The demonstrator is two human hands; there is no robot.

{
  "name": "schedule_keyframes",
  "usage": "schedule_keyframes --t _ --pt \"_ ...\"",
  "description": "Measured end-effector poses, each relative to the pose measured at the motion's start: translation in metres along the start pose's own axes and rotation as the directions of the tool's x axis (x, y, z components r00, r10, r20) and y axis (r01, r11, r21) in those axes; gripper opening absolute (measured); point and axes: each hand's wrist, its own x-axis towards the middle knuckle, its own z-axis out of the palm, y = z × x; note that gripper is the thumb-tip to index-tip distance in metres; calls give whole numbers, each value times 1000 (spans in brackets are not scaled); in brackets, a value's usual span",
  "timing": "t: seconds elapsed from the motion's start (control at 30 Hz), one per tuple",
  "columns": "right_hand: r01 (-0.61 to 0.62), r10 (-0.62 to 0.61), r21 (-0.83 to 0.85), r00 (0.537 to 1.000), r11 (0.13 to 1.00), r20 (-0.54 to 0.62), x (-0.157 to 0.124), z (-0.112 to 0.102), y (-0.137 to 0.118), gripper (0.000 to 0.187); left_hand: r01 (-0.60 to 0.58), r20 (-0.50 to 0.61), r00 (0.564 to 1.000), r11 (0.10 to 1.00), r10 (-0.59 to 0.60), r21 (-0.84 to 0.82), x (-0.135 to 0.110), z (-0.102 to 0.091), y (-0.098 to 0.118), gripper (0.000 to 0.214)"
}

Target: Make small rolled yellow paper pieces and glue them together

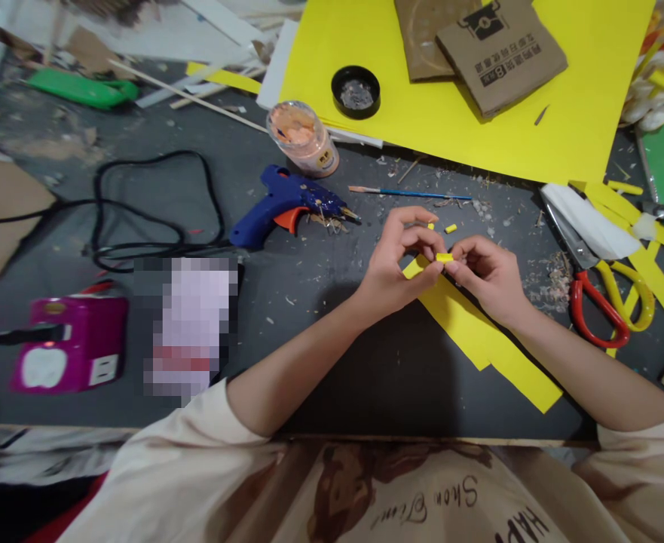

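A small strip of yellow paper (444, 258) is pinched between both hands above the dark table. My left hand (398, 256) grips its left end with thumb and fingers. The right end is in the fingertips of my right hand (488, 273). Beneath the hands lie longer yellow paper strips (487, 332), running down to the right. Just beyond the fingers rests a tiny yellow roll (451, 228), and another yellow bit (431, 225) shows at my left fingertips.
A blue glue gun (286, 204), a thin paintbrush (411, 194) and an open jar (303, 139) stand beyond my left hand. Red-and-yellow scissors (583, 264) lie right. A yellow sheet (512, 143) bears cardboard pieces (501, 60). At left are a black cord (218, 204), purple box (105, 332) and green cutter (83, 88).
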Motion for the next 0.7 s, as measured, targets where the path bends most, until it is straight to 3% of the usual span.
schedule_keyframes --t 0.5,0.7 --pt "6 -6 -28 1000 1000 16 -1 0 -1 23 -198 20 979 931 202 305 -4 0 4 31" --pt "7 -6 -55 1000 998 12 -2 0 -2 22 -279 33 958 897 286 342 -4 1 3 33"
